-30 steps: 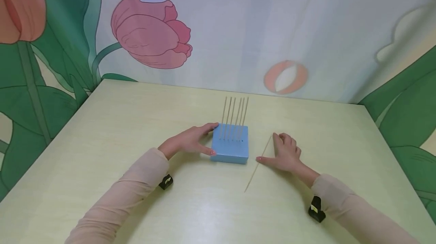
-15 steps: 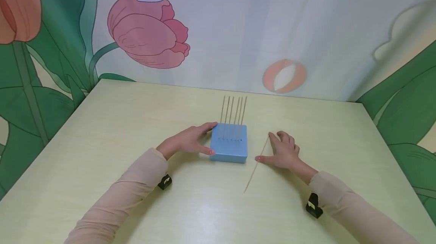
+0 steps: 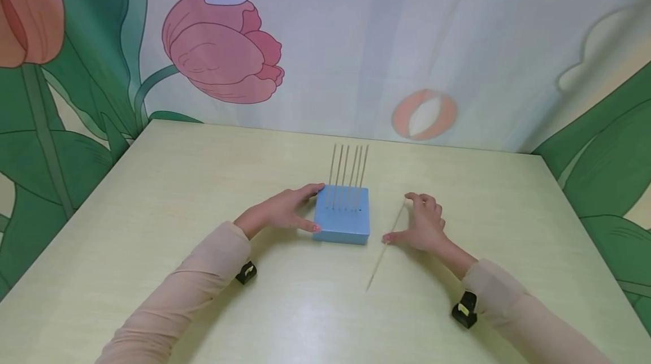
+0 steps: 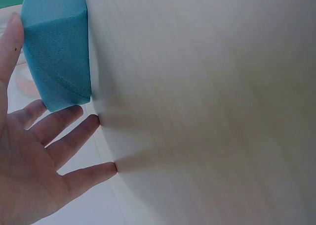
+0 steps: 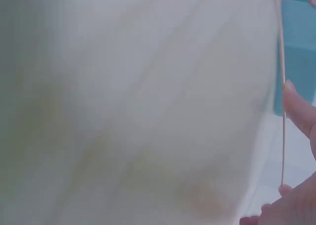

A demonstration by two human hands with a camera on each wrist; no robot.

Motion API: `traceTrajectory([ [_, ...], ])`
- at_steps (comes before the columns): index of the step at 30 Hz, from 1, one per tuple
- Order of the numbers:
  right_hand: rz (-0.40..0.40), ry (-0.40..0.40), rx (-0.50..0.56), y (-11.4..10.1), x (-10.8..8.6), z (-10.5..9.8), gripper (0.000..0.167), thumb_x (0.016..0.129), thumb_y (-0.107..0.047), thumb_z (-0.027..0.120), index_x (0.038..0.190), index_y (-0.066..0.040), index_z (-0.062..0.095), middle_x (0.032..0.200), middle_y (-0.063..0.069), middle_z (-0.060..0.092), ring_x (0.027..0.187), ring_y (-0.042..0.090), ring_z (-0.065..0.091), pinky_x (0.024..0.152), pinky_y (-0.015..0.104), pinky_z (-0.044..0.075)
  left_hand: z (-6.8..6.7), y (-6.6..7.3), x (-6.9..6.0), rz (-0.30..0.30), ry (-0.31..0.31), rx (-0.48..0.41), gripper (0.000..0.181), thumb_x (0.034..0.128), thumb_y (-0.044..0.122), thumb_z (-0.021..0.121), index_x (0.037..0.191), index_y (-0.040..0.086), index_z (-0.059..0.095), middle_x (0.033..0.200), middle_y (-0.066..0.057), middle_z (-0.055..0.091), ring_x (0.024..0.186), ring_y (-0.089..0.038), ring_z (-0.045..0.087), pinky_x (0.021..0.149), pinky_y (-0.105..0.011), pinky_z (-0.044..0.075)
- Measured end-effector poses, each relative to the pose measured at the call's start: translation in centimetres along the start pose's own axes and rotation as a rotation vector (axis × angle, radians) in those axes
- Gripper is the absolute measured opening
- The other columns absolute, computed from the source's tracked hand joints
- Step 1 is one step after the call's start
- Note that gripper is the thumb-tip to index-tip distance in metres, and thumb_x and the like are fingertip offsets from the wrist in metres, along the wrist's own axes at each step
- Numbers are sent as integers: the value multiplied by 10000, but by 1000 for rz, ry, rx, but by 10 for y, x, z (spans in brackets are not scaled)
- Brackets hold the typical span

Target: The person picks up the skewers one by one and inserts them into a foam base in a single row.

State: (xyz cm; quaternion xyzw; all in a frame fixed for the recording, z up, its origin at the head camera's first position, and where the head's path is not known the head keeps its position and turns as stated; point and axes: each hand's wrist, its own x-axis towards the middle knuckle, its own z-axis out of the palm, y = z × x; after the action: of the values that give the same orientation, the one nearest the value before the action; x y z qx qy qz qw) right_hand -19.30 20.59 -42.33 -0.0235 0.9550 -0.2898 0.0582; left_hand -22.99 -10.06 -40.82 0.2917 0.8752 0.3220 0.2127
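Observation:
A blue foam block lies on the table, with several thin wooden sticks standing upright in a row of holes. One bare hole shows at the row's right end. My left hand holds the block at its left side, thumb at the near corner and index finger at the far corner; the left wrist view shows the other fingers spread beside the block. Right of the block, my right hand holds a loose wooden stick between thumb and index fingertip. That stick runs past the thumb in the right wrist view.
The pale wooden table carries the block and both forearms. Behind it hangs a curtain printed with flowers. A black wrist device sits under the left sleeve, another black device under the right.
My right index finger has lifted and bent slightly, with the stick's far end at its tip. The stick's near end has shifted a little. The left hand and block stay put.

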Motion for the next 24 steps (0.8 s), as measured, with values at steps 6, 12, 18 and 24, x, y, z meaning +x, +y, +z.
traceTrajectory([
  [6, -26, -37, 317, -6, -6, -12, 1018, 658, -114, 821, 1396, -41, 123, 1041, 203, 536, 897, 279, 580, 759, 366, 457, 0, 0, 0, -3, -1, -5, 969, 746, 399, 729, 1467, 118, 146, 1486, -92, 216, 1329, -285, 256, 1068, -408, 219],
  [12, -65, -26, 598, -13, -12, -23, 940, 748, 49, 701, 1438, -143, 92, 794, 176, 624, 637, 211, 647, 603, 323, 539, 0, 1, -1, -10, -2, -11, 969, 746, 395, 731, 1467, 117, 146, 1485, -100, 214, 1333, -284, 247, 1069, -410, 217],
  [18, -237, 126, 602, -23, -17, -36, 871, 797, 45, 656, 1456, -219, 152, 805, 234, 624, 630, 162, 651, 580, 305, 539, 0, 2, -1, -10, -3, -17, 968, 746, 395, 730, 1467, 127, 145, 1486, -97, 212, 1333, -284, 246, 1067, -410, 221],
  [24, -411, 254, 592, -33, -17, -46, 866, 798, 69, 642, 1467, -198, 161, 799, 214, 637, 638, 99, 633, 577, 227, 516, 0, 1, -1, -8, -5, -16, 966, 745, 402, 727, 1469, 147, 141, 1489, -88, 207, 1335, -275, 244, 1066, -402, 225],
])
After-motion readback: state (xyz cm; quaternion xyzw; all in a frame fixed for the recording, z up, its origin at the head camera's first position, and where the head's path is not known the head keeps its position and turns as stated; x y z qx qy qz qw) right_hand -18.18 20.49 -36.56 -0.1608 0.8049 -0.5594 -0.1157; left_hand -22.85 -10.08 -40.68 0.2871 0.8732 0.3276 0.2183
